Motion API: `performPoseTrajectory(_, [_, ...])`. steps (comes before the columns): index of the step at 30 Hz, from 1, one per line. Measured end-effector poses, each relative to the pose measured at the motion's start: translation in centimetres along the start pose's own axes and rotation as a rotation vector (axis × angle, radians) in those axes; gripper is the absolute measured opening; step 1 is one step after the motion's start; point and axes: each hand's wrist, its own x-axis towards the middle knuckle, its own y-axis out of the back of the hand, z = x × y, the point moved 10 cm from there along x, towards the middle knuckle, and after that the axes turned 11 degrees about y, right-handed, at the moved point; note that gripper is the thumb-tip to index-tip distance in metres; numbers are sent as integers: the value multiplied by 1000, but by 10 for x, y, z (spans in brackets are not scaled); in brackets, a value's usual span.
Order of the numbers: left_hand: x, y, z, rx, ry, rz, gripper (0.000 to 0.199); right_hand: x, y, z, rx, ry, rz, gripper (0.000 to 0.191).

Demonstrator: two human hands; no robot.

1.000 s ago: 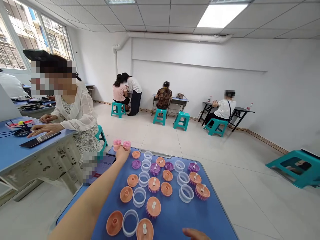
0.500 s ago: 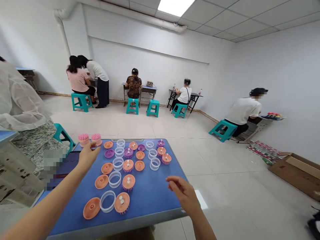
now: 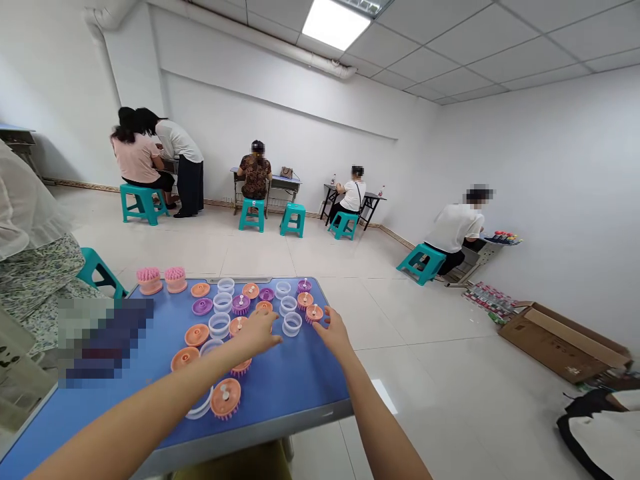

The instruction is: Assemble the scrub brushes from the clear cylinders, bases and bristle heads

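My left hand [image 3: 257, 333] reaches over the middle of the blue table, fingers apart and holding nothing. It covers part of an orange disc [image 3: 264, 307] and an orange bristled disc [image 3: 238, 325]; a clear ring [image 3: 291, 325] lies just right of its fingertips. At the right, my right hand [image 3: 336, 333] has thumb and fingers spread beside an orange bristled disc [image 3: 314, 313] with a white peg; whether they touch it I cannot tell. Beyond that disc are another orange bristled disc [image 3: 305, 300] and a purple one [image 3: 304, 285]. My left forearm hides some pieces at the front left.
Two pink bristle brushes [image 3: 175, 280] stand upright at the table's far left corner. A blurred dark rectangle [image 3: 117, 333] lies on the left side. A person in a floral skirt [image 3: 35, 280] stands close at the left. Several people sit at desks farther off; a cardboard box [image 3: 565, 340] is on the floor.
My left hand has moved right, from beside the pink brushes to the middle of the table. My right hand has moved forward to the orange bristled disc. The view has turned slightly right.
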Motion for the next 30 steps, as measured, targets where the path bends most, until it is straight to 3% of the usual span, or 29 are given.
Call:
performPoseTrajectory(7, [19, -29, 17, 131, 93, -14, 41, 17, -10, 6, -94, 37, -42, 66])
performPoseTrajectory(10, [24, -35, 17, 162, 111, -18, 30, 19, -15, 8, -114, 51, -72, 69])
performPoseTrajectory(19, [32, -43, 14, 171, 138, 6, 28, 20, -27, 1, -152, 89, -120, 71])
performPoseTrajectory(25, [31, -45, 19, 151, 108, 2, 29, 17, -27, -7, -170, 97, -111, 49])
performPoseTrajectory(30, [23, -34, 26, 86, 33, -9, 26, 6, -19, -32, -103, 205, -102, 29])
